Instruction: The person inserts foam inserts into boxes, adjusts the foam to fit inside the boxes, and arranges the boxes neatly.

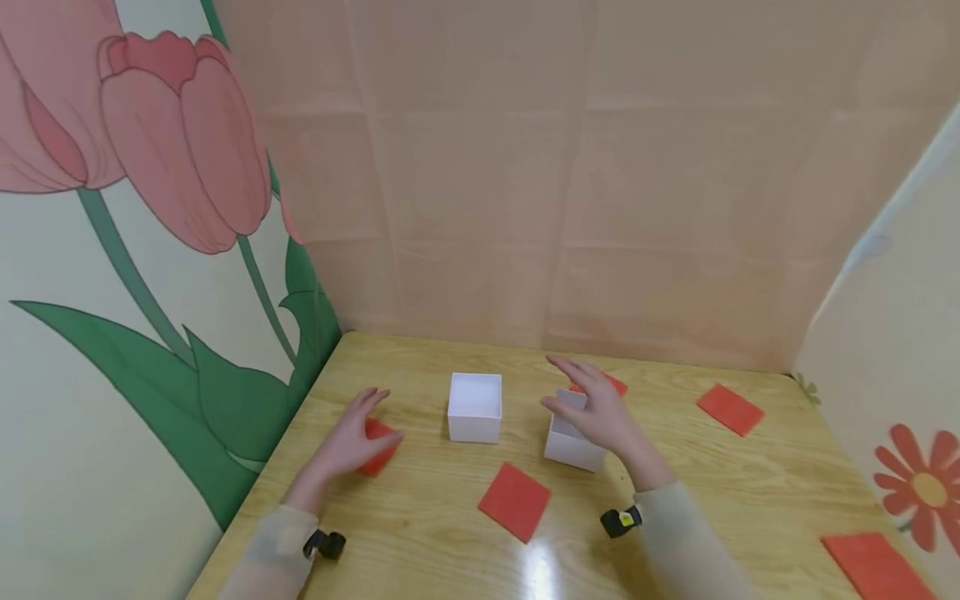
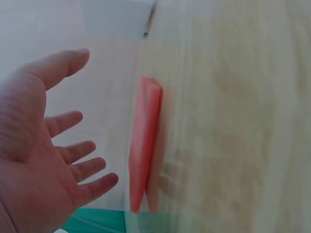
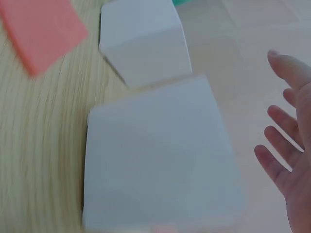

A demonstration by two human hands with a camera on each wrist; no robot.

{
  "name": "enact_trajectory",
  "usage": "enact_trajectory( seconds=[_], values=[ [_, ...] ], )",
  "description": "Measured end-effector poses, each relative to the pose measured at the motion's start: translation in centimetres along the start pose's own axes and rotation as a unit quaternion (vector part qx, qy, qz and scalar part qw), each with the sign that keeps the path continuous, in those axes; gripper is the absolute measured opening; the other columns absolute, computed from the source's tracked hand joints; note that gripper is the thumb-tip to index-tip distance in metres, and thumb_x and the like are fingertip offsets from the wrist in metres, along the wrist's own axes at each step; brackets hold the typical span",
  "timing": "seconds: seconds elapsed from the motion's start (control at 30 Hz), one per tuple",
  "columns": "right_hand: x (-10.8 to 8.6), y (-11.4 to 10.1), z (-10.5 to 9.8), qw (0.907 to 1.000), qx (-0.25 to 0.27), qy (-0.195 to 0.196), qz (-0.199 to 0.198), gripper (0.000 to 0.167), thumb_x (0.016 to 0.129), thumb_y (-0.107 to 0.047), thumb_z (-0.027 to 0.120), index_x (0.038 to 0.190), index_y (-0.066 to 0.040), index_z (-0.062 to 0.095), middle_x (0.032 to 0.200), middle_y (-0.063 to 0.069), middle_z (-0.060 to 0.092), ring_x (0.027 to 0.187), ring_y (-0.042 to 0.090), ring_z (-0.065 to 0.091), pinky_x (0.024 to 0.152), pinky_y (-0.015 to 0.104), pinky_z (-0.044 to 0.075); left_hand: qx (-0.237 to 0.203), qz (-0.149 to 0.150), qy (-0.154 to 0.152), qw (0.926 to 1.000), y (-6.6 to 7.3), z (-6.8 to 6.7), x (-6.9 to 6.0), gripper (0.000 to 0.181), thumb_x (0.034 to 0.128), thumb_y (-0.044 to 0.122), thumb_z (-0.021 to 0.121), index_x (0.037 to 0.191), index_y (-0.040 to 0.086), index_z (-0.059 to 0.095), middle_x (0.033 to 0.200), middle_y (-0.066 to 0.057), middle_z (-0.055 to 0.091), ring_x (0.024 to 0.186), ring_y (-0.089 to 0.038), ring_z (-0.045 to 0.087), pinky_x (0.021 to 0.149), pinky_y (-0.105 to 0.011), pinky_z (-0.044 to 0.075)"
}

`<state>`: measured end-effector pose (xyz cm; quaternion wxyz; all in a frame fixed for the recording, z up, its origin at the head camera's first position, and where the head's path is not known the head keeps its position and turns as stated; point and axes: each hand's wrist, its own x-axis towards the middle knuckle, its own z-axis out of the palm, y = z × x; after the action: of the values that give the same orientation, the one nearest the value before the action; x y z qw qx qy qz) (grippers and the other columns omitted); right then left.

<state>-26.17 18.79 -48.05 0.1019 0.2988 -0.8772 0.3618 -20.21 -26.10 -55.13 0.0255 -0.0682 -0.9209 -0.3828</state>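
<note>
My left hand [image 1: 348, 440] hovers over a flat red square piece [image 1: 381, 461] at the table's left, its fingers spread and holding nothing. That hand partly covers the piece in the head view; in the left wrist view the red piece [image 2: 145, 145] lies apart from the fingertips. My right hand [image 1: 606, 417] is above a white box [image 1: 573, 451], thumb and fingers apart, with nothing between them. To the left of this box stands another open-topped white box [image 1: 475, 429]. Both boxes [image 3: 160, 160] show large in the right wrist view.
On the wooden table [image 1: 435, 517] lie more red squares: one front centre [image 1: 514, 502], one partly hidden behind the right box [image 1: 613, 383], one at the right [image 1: 731, 409] and one near the right front edge [image 1: 877, 567]. A cloth-covered wall [image 1: 480, 208] closes the back.
</note>
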Motion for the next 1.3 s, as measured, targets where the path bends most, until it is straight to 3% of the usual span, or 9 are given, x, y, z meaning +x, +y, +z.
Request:
enact_trajectory(
  seconds=[0.27, 0.43, 0.53, 0.77, 1.0, 1.13, 1.3],
  values=[
    [-3.5, 3.3, -2.0, 0.9974, 0.017, 0.041, 0.056, 0.073, 0.094, -0.033, 0.086, 0.159, -0.027, 0.054, 0.161, 0.01, 0.049, 0.144, 0.042, 0.045, 0.106, 0.076, 0.039, 0.038, -0.042, -0.009, 0.9984, -1.2, -0.2, -0.7, 0.097, 0.0864, 0.04, 0.089, 0.159, -0.004, 0.043, 0.165, -0.034, 0.03, 0.147, -0.055, 0.035, 0.115, -0.069, 0.037],
    [-5.0, 4.9, -2.2, 0.9945, 0.032, 0.06, 0.079, 0.075, 0.091, -0.03, 0.089, 0.157, -0.03, 0.054, 0.161, 0.004, 0.049, 0.143, 0.033, 0.047, 0.107, 0.065, 0.043, 0.069, -0.054, -0.012, 0.9961, -1.5, 0.0, -0.7, 0.106, 0.0815, 0.044, 0.09, 0.16, -0.007, 0.04, 0.163, -0.034, 0.031, 0.145, -0.056, 0.035, 0.112, -0.071, 0.038],
    [-5.6, 5.7, -2.1, 0.994, 0.039, 0.052, 0.088, 0.084, 0.089, -0.03, 0.091, 0.161, -0.032, 0.048, 0.164, 0.003, 0.046, 0.144, 0.032, 0.045, 0.108, 0.063, 0.044, 0.082, -0.068, -0.017, 0.9941, -1.8, 0.1, -0.7, 0.11, 0.0809, 0.047, 0.091, 0.162, -0.005, 0.037, 0.162, -0.034, 0.031, 0.144, -0.055, 0.034, 0.113, -0.073, 0.034],
    [-6.8, 6.5, -1.7, 0.9899, 0.083, 0.01, 0.115, 0.104, 0.085, -0.03, 0.095, 0.168, -0.034, 0.033, 0.172, 0.01, 0.029, 0.151, 0.044, 0.033, 0.114, 0.073, 0.035, 0.103, -0.092, -0.021, 0.9902, -1.5, 0.4, -0.9, 0.116, 0.0775, 0.05, 0.092, 0.163, -0.004, 0.035, 0.156, -0.031, 0.036, 0.139, -0.05, 0.037, 0.109, -0.071, 0.035],
    [-7.7, 6.7, -1.3, 0.984, 0.084, -0.004, 0.157, 0.108, 0.085, -0.036, 0.094, 0.17, -0.025, 0.029, 0.173, 0.016, 0.026, 0.144, 0.055, 0.039, 0.107, 0.08, 0.036, 0.122, -0.111, -0.019, 0.9861, -1.4, 0.4, -1.2, 0.118, 0.0743, 0.053, 0.094, 0.16, -0.006, 0.039, 0.15, -0.029, 0.041, 0.133, -0.046, 0.04, 0.104, -0.066, 0.039],
    [-8.0, 6.6, -1.2, 0.9805, 0.074, -0.012, 0.182, 0.111, 0.084, -0.043, 0.094, 0.171, -0.028, 0.027, 0.174, 0.02, 0.021, 0.142, 0.058, 0.041, 0.104, 0.083, 0.038, 0.128, -0.116, -0.022, 0.9847, -1.3, 0.2, -1.6, 0.114, 0.0729, 0.051, 0.095, 0.155, -0.009, 0.044, 0.148, -0.028, 0.042, 0.132, -0.046, 0.041, 0.101, -0.065, 0.04],
    [-8.0, 6.8, -0.8, 0.9812, 0.083, -0.01, 0.174, 0.111, 0.082, -0.043, 0.095, 0.169, -0.021, 0.03, 0.172, 0.019, 0.027, 0.142, 0.056, 0.042, 0.107, 0.079, 0.038, 0.133, -0.113, -0.023, 0.9844, -1.1, -0.1, -1.9, 0.108, 0.072, 0.047, 0.097, 0.15, -0.01, 0.049, 0.147, -0.027, 0.043, 0.13, -0.045, 0.042, 0.099, -0.064, 0.04]
  ],
)
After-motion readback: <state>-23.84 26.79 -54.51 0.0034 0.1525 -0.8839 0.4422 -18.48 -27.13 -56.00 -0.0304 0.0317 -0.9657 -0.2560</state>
